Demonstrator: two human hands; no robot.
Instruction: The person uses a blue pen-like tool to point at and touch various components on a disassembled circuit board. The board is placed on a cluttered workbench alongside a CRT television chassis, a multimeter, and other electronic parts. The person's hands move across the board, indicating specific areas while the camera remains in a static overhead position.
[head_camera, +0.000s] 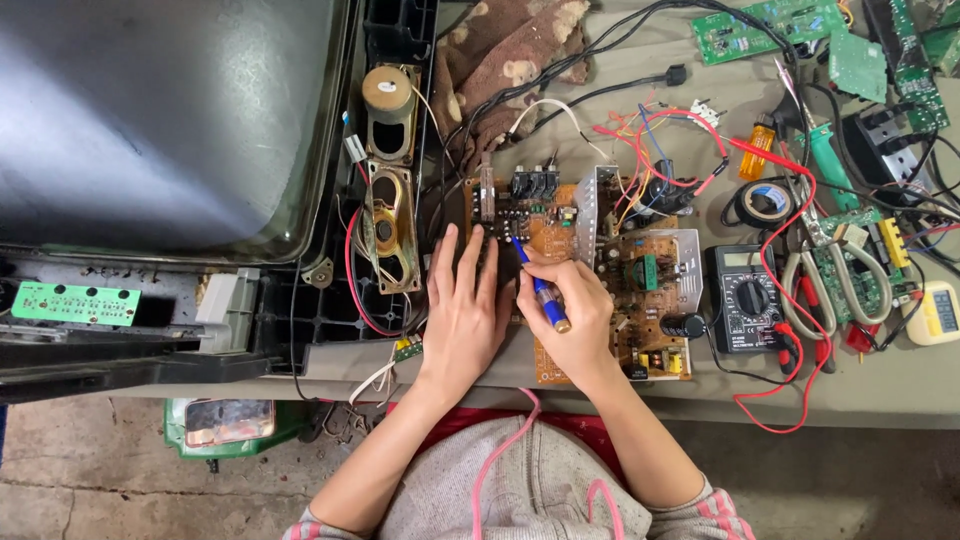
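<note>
- L hand (462, 312): flat, fingers spread, pressing on brown circuit board (640, 280)
- R hand (566, 315): gripping blue pen-like tool (538, 284), tip on board
- Multimeter (745, 298) just right of board

left: television shell (170, 130) and speakers (388, 190) wall off that side | right: meter (748, 300), red leads (790, 400), scissors (835, 270) crowd the bench | far: wires (640, 140), cloth (510, 50) and boards (760, 30) block reach | near: bare table edge (880, 390) beside the circuit board (610, 290) is open | hands approach from the near edge
</note>
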